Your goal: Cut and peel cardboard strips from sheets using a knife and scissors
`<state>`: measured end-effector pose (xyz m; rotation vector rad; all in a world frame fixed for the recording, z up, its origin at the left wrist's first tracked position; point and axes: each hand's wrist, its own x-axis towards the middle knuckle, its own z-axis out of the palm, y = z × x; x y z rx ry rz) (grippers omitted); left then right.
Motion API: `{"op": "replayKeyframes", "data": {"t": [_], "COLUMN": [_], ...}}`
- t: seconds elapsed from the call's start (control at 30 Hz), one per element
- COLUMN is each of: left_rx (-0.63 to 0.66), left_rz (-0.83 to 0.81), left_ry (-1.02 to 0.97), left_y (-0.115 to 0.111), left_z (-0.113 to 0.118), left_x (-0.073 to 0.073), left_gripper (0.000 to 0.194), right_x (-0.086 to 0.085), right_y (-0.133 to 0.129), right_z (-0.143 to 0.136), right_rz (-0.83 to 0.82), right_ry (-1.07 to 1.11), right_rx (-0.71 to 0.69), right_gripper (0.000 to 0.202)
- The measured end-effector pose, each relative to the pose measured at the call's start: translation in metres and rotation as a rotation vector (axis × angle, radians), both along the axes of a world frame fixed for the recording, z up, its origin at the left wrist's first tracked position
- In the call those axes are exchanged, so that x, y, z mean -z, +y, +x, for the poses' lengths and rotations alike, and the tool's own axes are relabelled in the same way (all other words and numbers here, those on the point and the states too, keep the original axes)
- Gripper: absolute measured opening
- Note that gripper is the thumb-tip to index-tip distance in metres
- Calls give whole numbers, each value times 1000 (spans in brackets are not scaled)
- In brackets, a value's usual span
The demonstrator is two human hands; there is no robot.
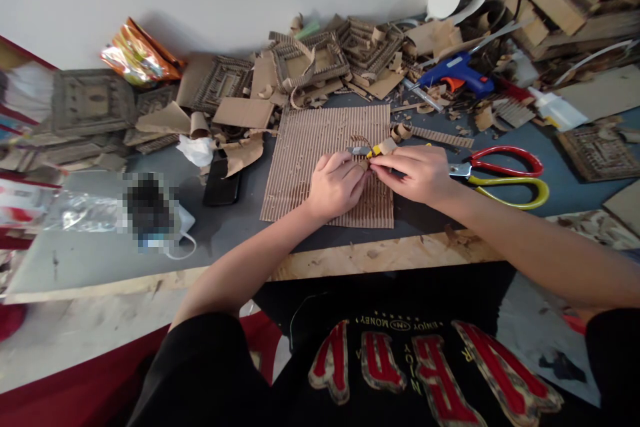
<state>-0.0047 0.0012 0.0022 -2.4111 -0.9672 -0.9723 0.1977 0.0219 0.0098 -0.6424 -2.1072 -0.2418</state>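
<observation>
- Left hand [336, 183]: we find the fingers curled, close together, tips clamped on a small brown piece [365, 164]; the thumb side is partly hidden.
- Right hand [416, 172]: we note thumb and forefinger pinched together on the same piece; how the remaining fingers close, we cannot tell.
- Small brown piece: we place it between the two hands' fingertips, above the corrugated sheet [300, 147].
- Grey-and-yellow tool [373, 151]: we see it just beyond the fingertips, beside the right hand; whether that hand grips it, we cannot tell.
- Corrugated strip [443, 136]: we record it lying beyond the right hand.
- Scissors [465, 170], one handle red, one yellow: we list them beside the right wrist.
</observation>
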Motion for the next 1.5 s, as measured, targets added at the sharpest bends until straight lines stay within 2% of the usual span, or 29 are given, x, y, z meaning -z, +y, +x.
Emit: {"op": "replayKeyframes", "data": {"t": [0.23, 0.43, 0.57, 0.67, 0.8, 0.97, 1.13, 1.2, 1.3, 1.5], "left_rx": [13, -8, 4, -37, -116, -120, -140, -149, -154, -161], "left_rz": [-44, -72, -51, -109, -236, -133, -121, -110, -31, 16], "left_ry": [-28, -94, -71, -97, -167, -121, -131, -128, -124, -119], "left_y": [2, 3, 3, 3, 3, 3, 3, 3, 3, 2], "left_z": [-1, -3, -4, -4, -6, -5, -4, -4, -4, -3], "left_x": [1, 2, 3, 5, 7, 7, 6, 6, 5, 6], "left_gripper": [22, 23, 20, 21, 29, 26, 24, 23, 23, 23], "right_x": [-1, -5, -5, -5, -5, -3, -1, -1, -2, -5], "right_y": [2, 3, 2, 2, 2, 2, -1, -2, -3, 2], "right_z": [-1, -2, -1, -1, -1, -2, -4, -5, -6, -2], "right_rz": [-141, -364, -568, -660, -682, -637, -325, -264, -328, -613], "right_ry": [-16, 174, 210, 244, 264, 269, 224, 193, 177, 238], "right_rx": [-47, -92, -170, -213, -227, -193, -106, -82, -75, -220], "right_gripper": [16, 18, 20, 19, 17, 15, 10, 8, 9, 11]}}
